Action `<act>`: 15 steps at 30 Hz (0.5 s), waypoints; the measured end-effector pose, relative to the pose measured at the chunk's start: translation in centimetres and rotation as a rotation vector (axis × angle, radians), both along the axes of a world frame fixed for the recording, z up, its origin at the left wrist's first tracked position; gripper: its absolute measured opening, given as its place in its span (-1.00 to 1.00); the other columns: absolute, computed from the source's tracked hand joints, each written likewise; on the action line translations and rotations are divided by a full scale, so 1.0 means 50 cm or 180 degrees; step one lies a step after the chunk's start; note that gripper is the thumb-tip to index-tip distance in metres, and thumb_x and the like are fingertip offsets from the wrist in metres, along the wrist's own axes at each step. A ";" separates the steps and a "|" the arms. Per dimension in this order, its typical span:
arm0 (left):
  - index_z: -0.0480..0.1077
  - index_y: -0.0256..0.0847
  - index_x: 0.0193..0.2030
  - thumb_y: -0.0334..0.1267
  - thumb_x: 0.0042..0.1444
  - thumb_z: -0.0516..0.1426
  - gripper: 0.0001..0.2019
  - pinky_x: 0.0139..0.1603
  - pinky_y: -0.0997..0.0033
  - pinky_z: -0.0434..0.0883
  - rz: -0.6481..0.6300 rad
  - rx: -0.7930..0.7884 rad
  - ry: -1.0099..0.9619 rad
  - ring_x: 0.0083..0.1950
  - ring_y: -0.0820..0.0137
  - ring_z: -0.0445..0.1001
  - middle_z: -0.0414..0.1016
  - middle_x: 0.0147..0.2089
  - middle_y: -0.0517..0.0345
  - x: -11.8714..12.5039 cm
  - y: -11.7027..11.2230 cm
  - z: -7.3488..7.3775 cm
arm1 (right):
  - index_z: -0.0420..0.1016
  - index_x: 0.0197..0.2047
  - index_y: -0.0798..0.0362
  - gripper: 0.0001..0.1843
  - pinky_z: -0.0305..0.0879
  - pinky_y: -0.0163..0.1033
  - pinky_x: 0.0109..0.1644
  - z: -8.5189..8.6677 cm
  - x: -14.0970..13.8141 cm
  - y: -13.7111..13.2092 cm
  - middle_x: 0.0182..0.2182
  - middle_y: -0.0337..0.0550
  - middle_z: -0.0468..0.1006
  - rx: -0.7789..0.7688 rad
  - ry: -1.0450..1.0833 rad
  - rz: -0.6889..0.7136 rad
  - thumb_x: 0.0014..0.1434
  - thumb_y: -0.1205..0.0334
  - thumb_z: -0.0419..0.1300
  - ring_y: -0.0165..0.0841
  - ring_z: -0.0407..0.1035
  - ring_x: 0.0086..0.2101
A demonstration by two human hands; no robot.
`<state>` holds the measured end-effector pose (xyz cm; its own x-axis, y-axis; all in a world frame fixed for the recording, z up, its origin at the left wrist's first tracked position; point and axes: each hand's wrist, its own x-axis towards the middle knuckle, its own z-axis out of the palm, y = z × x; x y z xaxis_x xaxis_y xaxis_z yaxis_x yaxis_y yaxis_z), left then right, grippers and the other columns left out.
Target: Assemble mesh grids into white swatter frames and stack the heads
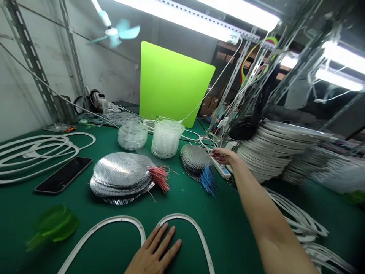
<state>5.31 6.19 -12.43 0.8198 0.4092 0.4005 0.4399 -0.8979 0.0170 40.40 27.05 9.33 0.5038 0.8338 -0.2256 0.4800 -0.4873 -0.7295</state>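
Note:
My left hand [155,249] lies flat with its fingers spread, over the middle dip of a white curved frame [203,243] with two rounded lobes; its lower part runs out of view. My right hand [224,155] is stretched far forward, fingers loosely bent and apart, at the right edge of a stack of small round metal mesh discs [195,156]. Blue wires [208,180] fan out from that stack. I cannot tell whether the fingertips touch it. To the left lies a pile of larger oval mesh pieces [122,171] with red wires [160,178].
Behind the mesh stand two stacks of clear rings, one left [132,136] and one right [166,139]. A phone [64,175], white frames [37,148] and a blurred green tape dispenser-like object [54,224] lie left. A power strip [221,170] and tall frame stack [268,152] are right.

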 end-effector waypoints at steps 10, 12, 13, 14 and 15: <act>-0.10 0.06 0.44 0.20 0.21 0.04 -0.26 0.37 -0.23 -0.03 -0.0218 -0.2191 -0.0478 0.45 -0.12 -0.13 -0.20 0.49 0.05 -0.002 0.007 0.143 | 0.37 -0.30 0.09 -0.85 0.45 -0.21 -0.07 -0.006 -0.153 -0.137 -0.08 -0.15 0.51 0.2596 0.1631 -0.0158 0.21 0.20 0.23 -0.36 0.46 -0.12; 0.00 0.03 0.41 0.14 0.24 0.04 -0.34 0.36 -0.11 0.11 0.0311 -0.3051 -0.1579 0.43 0.00 0.01 -0.03 0.46 0.03 0.012 0.021 0.234 | 0.25 -0.45 0.05 -0.72 0.42 -0.24 0.01 -0.016 -0.196 -0.240 -0.06 -0.18 0.52 0.2772 0.1813 -0.0005 0.12 0.22 0.30 -0.34 0.46 -0.06; 0.02 -0.03 0.39 0.12 0.25 0.05 -0.36 0.32 -0.03 0.22 0.0539 -0.3597 -0.2208 0.40 0.04 0.11 0.04 0.44 -0.03 0.020 0.033 0.278 | 0.23 -0.48 0.04 -0.68 0.41 -0.23 0.02 -0.022 -0.218 -0.297 -0.04 -0.17 0.52 0.2762 0.1887 0.0079 0.07 0.20 0.33 -0.30 0.45 -0.04; 0.08 -0.12 0.34 0.10 0.25 0.06 -0.39 0.25 0.04 0.34 0.0649 -0.4107 -0.2835 0.34 0.06 0.23 0.12 0.39 -0.13 0.029 0.046 0.317 | 0.24 -0.49 0.05 -0.66 0.42 -0.21 0.02 -0.030 -0.238 -0.354 -0.01 -0.14 0.52 0.2674 0.1952 0.0149 0.04 0.19 0.36 -0.25 0.45 -0.02; 0.13 -0.18 0.29 0.08 0.25 0.07 -0.43 0.18 0.09 0.41 0.0567 -0.4633 -0.3267 0.25 0.08 0.36 0.20 0.35 -0.19 0.037 0.059 0.348 | 0.26 -0.50 0.05 -0.66 0.43 -0.19 0.01 -0.039 -0.255 -0.410 0.01 -0.11 0.52 0.2474 0.2044 0.0225 0.02 0.18 0.38 -0.20 0.45 -0.01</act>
<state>7.16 9.12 4.97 0.4107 0.9100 -0.0575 -0.1751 0.1406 0.9745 27.63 6.56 7.39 0.4218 0.8883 0.1818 -0.1058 0.2473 -0.9631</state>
